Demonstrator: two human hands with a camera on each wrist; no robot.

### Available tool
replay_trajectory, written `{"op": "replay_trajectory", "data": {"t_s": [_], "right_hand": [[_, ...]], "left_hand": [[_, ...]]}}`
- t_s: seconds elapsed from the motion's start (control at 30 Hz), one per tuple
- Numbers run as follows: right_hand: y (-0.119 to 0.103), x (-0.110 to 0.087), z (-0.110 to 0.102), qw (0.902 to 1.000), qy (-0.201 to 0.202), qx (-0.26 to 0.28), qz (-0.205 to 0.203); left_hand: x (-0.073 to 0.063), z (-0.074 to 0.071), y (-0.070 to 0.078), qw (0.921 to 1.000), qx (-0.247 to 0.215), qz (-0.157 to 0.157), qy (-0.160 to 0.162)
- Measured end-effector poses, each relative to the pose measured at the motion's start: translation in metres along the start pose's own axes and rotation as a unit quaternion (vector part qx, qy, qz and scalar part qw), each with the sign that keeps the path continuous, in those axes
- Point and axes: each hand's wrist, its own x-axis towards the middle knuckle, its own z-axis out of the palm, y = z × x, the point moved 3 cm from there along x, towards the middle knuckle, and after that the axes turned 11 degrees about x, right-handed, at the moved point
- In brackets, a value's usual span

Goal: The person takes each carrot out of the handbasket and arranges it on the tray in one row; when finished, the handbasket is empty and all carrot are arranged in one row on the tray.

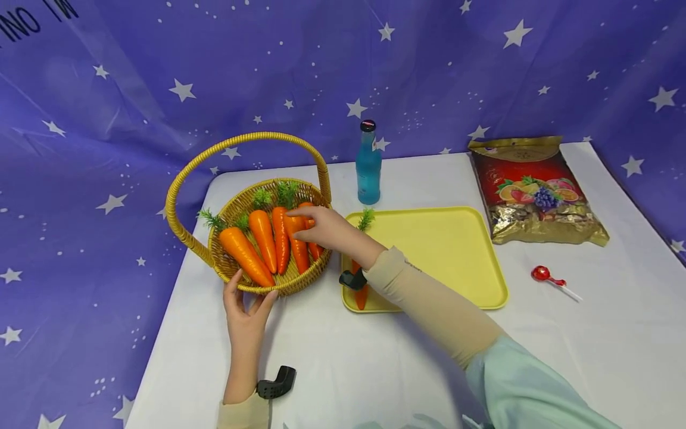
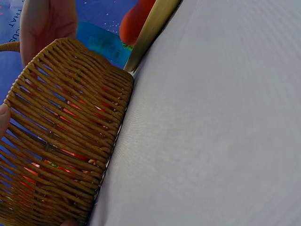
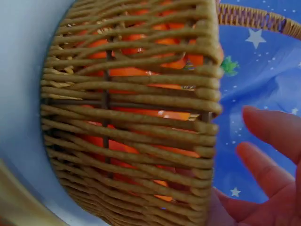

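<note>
A woven basket with a tall handle holds several orange carrots with green tops. My left hand holds the basket's near rim, thumb and fingers set apart along it. Over the basket's right side, my right hand reaches in, its fingertips at a carrot. In the right wrist view two fingers stand apart above the rim, while the others are partly hidden behind the weave. Another carrot lies on the yellow tray, partly hidden under my right forearm.
A blue bottle stands behind the tray. At the back right lies a red and gold candy bag. A red lollipop is right of the tray. The starry purple curtain hangs behind the white table.
</note>
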Motion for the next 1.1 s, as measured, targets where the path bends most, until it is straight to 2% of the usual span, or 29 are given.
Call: {"op": "replay_trajectory", "data": {"t_s": [0.2,0.57,0.9,1.1], "right_hand": [[-0.001,0.017,0.006,0.9982,-0.016,-0.049,0.031],[0.0,0.027,0.021,0.9983,-0.044,-0.027,0.025],[0.0,0.028,0.031,0.9984,-0.005,-0.048,0.029],[0.0,0.026,0.032,0.9981,0.013,-0.058,0.015]], "left_hand": [[0.0,0.0,0.0,1.0,-0.001,-0.001,-0.002],[0.0,0.0,-0.002,0.9997,0.009,0.021,0.0],[0.0,0.001,0.0,0.9998,0.013,0.013,0.001],[0.0,0.0,0.0,0.9998,0.018,0.011,0.001]]}}
